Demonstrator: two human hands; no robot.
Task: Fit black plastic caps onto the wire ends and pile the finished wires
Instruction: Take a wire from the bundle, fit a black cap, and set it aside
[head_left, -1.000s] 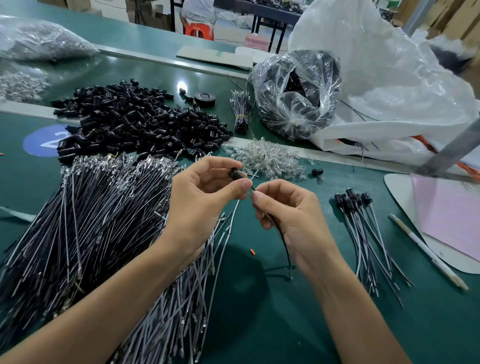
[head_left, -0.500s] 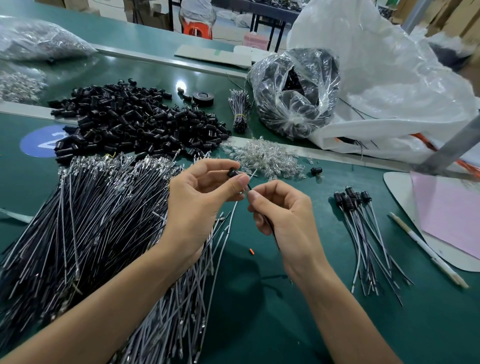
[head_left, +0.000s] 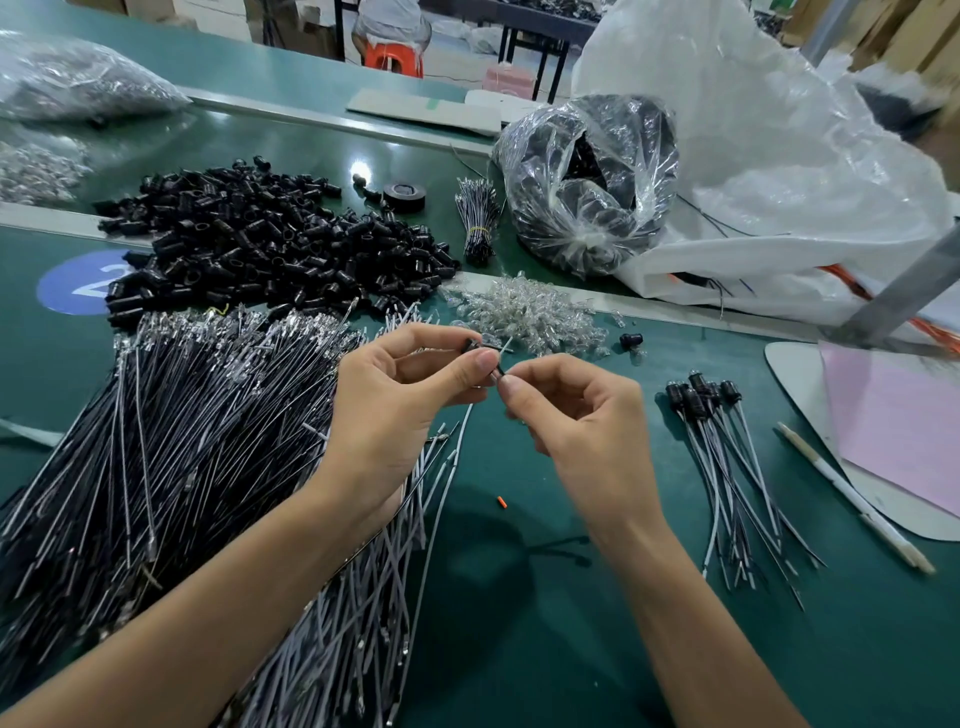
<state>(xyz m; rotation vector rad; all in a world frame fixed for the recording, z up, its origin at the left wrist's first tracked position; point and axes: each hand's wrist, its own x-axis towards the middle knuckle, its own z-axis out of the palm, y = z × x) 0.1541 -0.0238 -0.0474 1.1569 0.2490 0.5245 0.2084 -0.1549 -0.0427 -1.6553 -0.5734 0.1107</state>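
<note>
My left hand pinches a small black cap between thumb and fingers above the green table. My right hand pinches the wire just below that cap; the rest of the wire is hidden behind the hand. A big heap of black and grey uncapped wires lies at the left. Behind it sits a mound of loose black caps. A small pile of capped wires lies at the right, caps pointing away from me.
A heap of clear bulbs and one stray black cap lie behind my hands. A clear bag of black parts, a large white sack, a tied wire bundle, a tape roll, a pen and pink paper surround the work spot.
My right hand has slid up the wire toward the cap, and the dangling wire below it is no longer visible. My left hand keeps the cap almost in place.
</note>
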